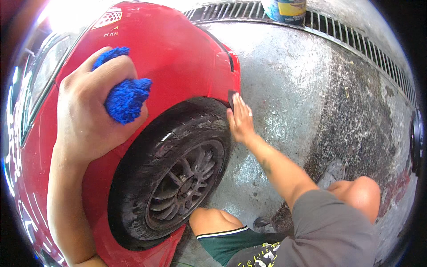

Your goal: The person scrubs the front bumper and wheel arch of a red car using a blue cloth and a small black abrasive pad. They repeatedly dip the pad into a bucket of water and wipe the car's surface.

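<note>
Bunched in my left hand [83,106] is a blue microfibre cloth [126,101], its ends poking out between the fingers. That hand is raised in front of the red car's fender [166,56]; whether it touches the paint I cannot tell. My right hand [241,120] lies with fingers extended over a dark flat piece [231,99], possibly sandpaper, against the bumper edge [222,88] by the wheel arch. Most of that piece is hidden under the fingers. Below both hands is the black tyre [133,187] with its dark multi-spoke wheel [188,187].
A bucket [287,11] with a blue and yellow label stands by the metal drain grate [363,46]. The concrete floor [277,76] looks wet and stained. My knees [213,220] are bent close to the wheel. A dark round object [417,140] is at the right rim.
</note>
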`<action>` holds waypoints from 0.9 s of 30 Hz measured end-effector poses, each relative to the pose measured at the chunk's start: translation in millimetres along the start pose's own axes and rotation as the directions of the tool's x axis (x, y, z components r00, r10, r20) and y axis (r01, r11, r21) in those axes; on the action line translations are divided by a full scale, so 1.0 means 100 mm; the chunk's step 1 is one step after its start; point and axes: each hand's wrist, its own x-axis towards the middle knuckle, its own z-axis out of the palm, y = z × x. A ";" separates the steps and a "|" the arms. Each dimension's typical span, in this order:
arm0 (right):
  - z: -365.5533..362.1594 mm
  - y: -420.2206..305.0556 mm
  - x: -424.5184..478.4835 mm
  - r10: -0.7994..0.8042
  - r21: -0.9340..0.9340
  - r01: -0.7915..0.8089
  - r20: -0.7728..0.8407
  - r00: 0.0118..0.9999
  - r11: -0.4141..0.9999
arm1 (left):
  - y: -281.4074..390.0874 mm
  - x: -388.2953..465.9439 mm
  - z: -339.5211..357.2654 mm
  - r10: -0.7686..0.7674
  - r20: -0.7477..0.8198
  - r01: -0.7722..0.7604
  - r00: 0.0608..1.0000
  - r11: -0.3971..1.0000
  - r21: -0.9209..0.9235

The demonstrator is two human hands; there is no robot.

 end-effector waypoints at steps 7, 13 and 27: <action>-0.45 0.38 1.29 0.179 0.009 -0.179 -0.059 0.982 0.984 | -0.09 -0.09 0.12 -0.015 0.002 0.015 1.000 0.999 -0.038; -0.58 0.55 0.96 0.049 0.217 -0.039 -0.038 0.998 0.975 | -0.06 0.03 0.06 0.040 0.006 -0.040 0.999 0.999 -0.030; -0.11 -1.03 0.14 0.083 0.232 -0.043 -0.168 0.982 0.972 | -0.14 -0.13 0.09 0.047 0.025 -0.047 0.999 0.999 0.007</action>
